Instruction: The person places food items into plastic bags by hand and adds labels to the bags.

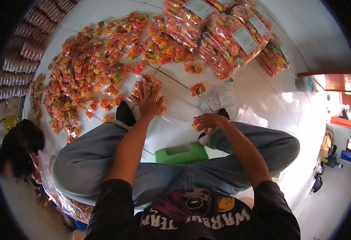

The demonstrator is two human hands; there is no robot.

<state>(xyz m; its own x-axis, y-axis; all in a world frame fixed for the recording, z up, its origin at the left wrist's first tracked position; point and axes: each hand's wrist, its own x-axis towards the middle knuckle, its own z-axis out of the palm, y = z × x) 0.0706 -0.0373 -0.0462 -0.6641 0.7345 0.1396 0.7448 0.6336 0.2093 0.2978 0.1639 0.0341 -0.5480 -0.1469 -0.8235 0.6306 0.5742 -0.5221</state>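
Observation:
My left hand (148, 100) lies palm down, fingers spread, on a clear plastic bag with small packets of colourful snacks (154, 80) inside. The bag's clear, unfilled end appears to stretch across the floor toward my lap. My right hand (210, 121) is curled around small orange and yellow snack packets (198, 123), beside my right foot. Two loose snack packets (193, 68) lie on the tiles beyond my hands, one nearer the printed labels. A large heap of the same packets (82, 72) spreads over the floor to the left.
Filled, labelled snack bags (231, 42) are piled ahead. Printed labels (219, 97) and empty clear bags (251, 116) lie right. A green plastic object (181, 153) sits between my legs. At left are another person (18, 150), a large clear sack (51, 180) and stacked packs (19, 64).

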